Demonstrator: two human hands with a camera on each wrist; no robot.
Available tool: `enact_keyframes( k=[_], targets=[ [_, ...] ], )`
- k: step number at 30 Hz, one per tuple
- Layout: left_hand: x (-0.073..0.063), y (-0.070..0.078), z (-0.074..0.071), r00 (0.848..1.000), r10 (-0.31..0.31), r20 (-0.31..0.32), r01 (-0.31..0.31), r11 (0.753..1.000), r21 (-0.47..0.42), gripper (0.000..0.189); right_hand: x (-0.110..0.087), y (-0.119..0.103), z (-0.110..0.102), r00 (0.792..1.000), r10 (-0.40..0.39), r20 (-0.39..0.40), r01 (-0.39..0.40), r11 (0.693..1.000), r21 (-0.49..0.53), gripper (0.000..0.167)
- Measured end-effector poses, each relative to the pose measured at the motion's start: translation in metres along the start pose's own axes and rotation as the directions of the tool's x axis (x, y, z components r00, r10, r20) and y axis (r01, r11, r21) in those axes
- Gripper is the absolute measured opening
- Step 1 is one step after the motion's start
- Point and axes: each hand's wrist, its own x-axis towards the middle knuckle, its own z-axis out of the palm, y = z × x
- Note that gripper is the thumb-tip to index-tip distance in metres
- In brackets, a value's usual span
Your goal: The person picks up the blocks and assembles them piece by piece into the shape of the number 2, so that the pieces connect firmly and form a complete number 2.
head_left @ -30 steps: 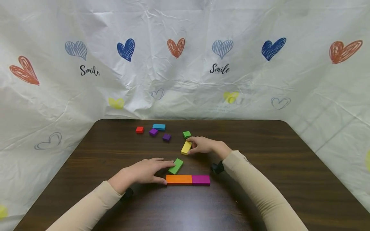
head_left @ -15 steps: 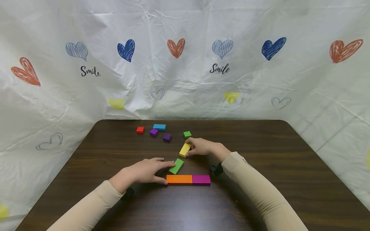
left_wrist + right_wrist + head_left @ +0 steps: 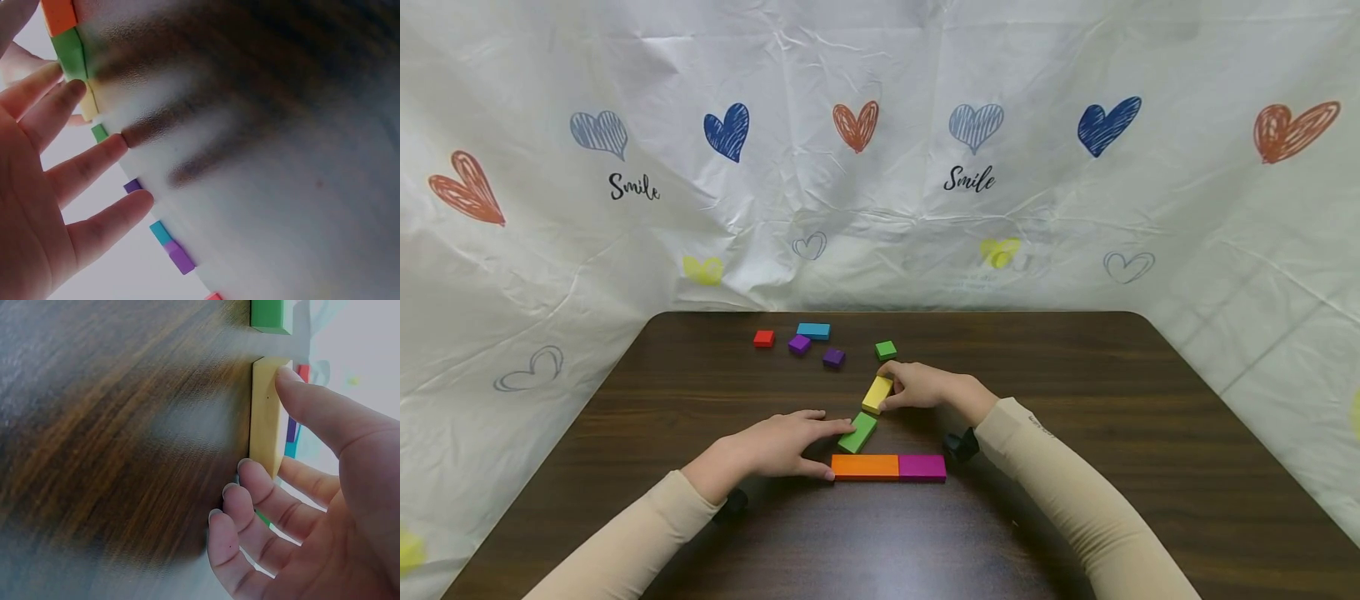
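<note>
In the head view my left hand [image 3: 775, 446] lies low over the table with its fingers spread and fairly straight. Its index fingertip touches a bright green block [image 3: 861, 432], and the thumb tip rests at the left end of an orange block [image 3: 865, 467]. A magenta block [image 3: 922, 467] continues the orange one in a straight row. My right hand [image 3: 925, 386] pinches a yellow block [image 3: 876, 397] between thumb and fingers, just beyond the green block's far end. In the right wrist view, the thumb sits on one end of the yellow block [image 3: 267, 419], fingers at the other.
Farther back on the dark wood table [image 3: 1037, 358] lie a small green block [image 3: 886, 350], a dark purple block [image 3: 833, 358], a violet block [image 3: 799, 344], a blue block [image 3: 813, 331] and a red block [image 3: 763, 338]. A white printed curtain [image 3: 880, 200] hangs behind.
My right hand has slid the yellow block nearer and slightly left, up close to the green block. The left hand and the orange-magenta row have stayed in place.
</note>
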Motion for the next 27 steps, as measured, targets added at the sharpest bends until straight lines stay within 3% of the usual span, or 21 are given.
enact_keyframes(
  k=[27],
  targets=[
    [0.0004, -0.0019, 0.0009, 1.000, 0.007, -0.001, -0.007, 1.000, -0.018, 0.070, -0.0067, -0.0001, 0.0031, 0.999, -0.037, 0.025, 0.037, 0.999, 0.016, 0.059]
  ],
)
